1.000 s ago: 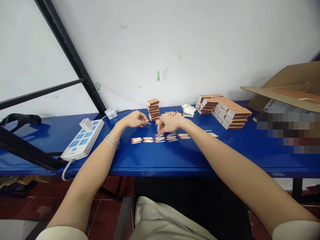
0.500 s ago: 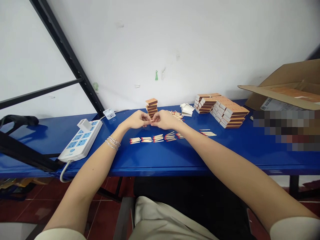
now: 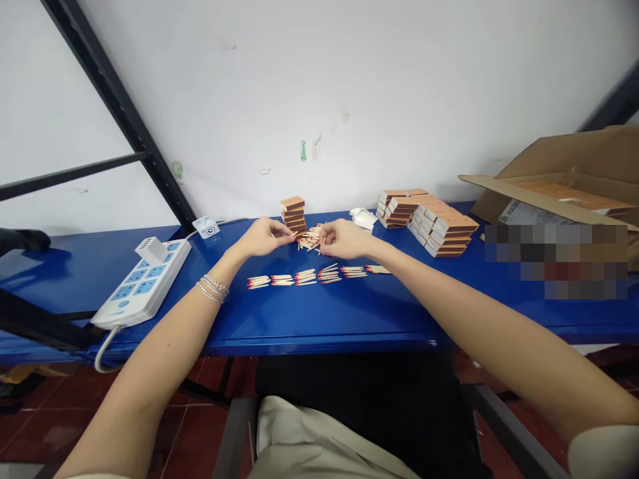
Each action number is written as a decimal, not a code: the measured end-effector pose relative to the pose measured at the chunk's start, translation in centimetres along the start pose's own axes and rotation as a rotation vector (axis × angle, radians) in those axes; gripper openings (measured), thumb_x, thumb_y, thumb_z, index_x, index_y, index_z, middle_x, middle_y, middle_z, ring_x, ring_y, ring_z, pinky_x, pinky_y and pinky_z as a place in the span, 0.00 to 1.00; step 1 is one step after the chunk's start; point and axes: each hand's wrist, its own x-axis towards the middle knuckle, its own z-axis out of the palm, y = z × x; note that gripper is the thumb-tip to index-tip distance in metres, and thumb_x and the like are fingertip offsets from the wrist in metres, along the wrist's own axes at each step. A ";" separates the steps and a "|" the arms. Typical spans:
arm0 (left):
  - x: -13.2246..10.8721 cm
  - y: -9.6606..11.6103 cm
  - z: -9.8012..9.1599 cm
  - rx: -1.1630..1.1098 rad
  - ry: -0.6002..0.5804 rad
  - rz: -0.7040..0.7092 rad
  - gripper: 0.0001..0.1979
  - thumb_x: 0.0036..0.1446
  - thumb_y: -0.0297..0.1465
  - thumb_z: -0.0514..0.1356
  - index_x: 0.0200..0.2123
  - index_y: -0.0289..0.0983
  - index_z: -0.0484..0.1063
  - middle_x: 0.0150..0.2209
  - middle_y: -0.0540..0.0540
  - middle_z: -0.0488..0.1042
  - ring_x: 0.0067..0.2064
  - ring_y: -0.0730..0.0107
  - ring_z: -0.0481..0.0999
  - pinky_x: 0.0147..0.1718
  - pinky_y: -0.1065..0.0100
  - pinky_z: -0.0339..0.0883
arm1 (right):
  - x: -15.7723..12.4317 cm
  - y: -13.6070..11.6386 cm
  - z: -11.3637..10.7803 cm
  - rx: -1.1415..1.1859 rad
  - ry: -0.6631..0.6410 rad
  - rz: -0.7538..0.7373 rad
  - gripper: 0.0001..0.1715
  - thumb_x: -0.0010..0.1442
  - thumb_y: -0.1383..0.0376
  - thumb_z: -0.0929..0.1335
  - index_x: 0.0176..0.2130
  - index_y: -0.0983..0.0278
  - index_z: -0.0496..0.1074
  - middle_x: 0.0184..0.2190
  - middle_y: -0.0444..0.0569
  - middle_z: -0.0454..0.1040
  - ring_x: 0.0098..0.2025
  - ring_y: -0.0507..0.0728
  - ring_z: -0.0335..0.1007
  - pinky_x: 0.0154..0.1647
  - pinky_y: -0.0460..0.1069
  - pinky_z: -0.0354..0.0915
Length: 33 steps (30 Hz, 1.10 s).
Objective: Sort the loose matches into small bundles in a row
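My left hand point(image 3: 268, 237) is closed in a pinch at the left edge of a loose heap of red-tipped matches point(image 3: 310, 238). A reddish match end shows at its fingertips, and the palm side is hidden. On the heap's right side my right hand point(image 3: 345, 239) pinches, with a red match tip just under its fingers. Nearer the table's front, small bundles of matches point(image 3: 305, 277) lie in a row, heads mostly to the left. Behind my left hand stands a stack of matchboxes point(image 3: 293, 214).
White matchbox trays point(image 3: 363, 218) lie right of the heap. A large block of stacked matchboxes point(image 3: 433, 223) and an open cardboard carton point(image 3: 544, 179) stand farther right. A white power strip point(image 3: 144, 283) with a plugged-in adapter lies at left on the blue table point(image 3: 319, 319).
My hands, together with a match at their fingertips before, are now apart. The right hand has moved to the heap. The view has shifted slightly right.
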 end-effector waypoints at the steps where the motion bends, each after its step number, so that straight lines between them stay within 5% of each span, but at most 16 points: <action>1: 0.0 0.0 0.1 0.013 -0.007 -0.001 0.11 0.50 0.35 0.65 0.33 0.33 0.81 0.32 0.42 0.81 0.29 0.69 0.75 0.31 0.68 0.68 | -0.3 0.3 0.0 0.059 -0.030 -0.011 0.06 0.47 0.68 0.71 0.30 0.66 0.74 0.27 0.48 0.78 0.28 0.52 0.72 0.31 0.46 0.63; 5: 0.0 0.0 0.3 0.048 -0.051 0.006 0.13 0.50 0.36 0.64 0.34 0.33 0.81 0.32 0.42 0.81 0.31 0.67 0.76 0.33 0.67 0.68 | -0.8 1.2 0.3 0.174 -0.123 -0.090 0.05 0.48 0.66 0.71 0.29 0.67 0.76 0.27 0.50 0.79 0.30 0.53 0.73 0.32 0.46 0.65; 10: 0.2 -0.6 0.6 0.050 -0.076 0.015 0.14 0.50 0.38 0.64 0.34 0.33 0.81 0.32 0.41 0.81 0.31 0.67 0.76 0.33 0.67 0.68 | -0.9 1.4 -0.4 -0.032 -0.218 -0.109 0.05 0.48 0.67 0.72 0.28 0.67 0.79 0.26 0.49 0.79 0.29 0.53 0.72 0.31 0.46 0.64; 22: 0.3 -0.1 0.9 -0.113 -0.123 -0.084 0.13 0.48 0.33 0.66 0.37 0.31 0.78 0.29 0.43 0.80 0.26 0.72 0.74 0.28 0.69 0.69 | -0.6 1.9 -0.2 -0.028 -0.284 -0.171 0.07 0.49 0.71 0.71 0.30 0.64 0.80 0.29 0.46 0.80 0.32 0.53 0.75 0.35 0.45 0.66; 25: 0.1 0.5 1.2 -0.255 -0.122 -0.128 0.17 0.46 0.29 0.68 0.41 0.30 0.75 0.30 0.43 0.79 0.25 0.72 0.74 0.28 0.69 0.70 | -0.6 1.7 0.0 0.035 -0.176 -0.158 0.08 0.51 0.68 0.71 0.34 0.66 0.80 0.30 0.49 0.80 0.32 0.52 0.73 0.35 0.45 0.65; 29: -0.1 1.4 2.0 -0.445 -0.176 -0.130 0.24 0.46 0.29 0.69 0.48 0.30 0.71 0.30 0.44 0.79 0.25 0.73 0.75 0.29 0.68 0.71 | -0.6 1.3 0.5 0.090 0.091 -0.202 0.20 0.53 0.63 0.72 0.47 0.64 0.76 0.33 0.48 0.79 0.32 0.51 0.71 0.36 0.46 0.63; 33: -0.2 2.3 2.8 -0.516 -0.239 -0.094 0.27 0.47 0.29 0.69 0.51 0.30 0.67 0.28 0.46 0.79 0.24 0.74 0.74 0.28 0.68 0.70 | -0.6 0.9 0.5 0.047 0.087 -0.251 0.15 0.56 0.59 0.70 0.41 0.63 0.79 0.33 0.48 0.78 0.32 0.51 0.70 0.36 0.46 0.60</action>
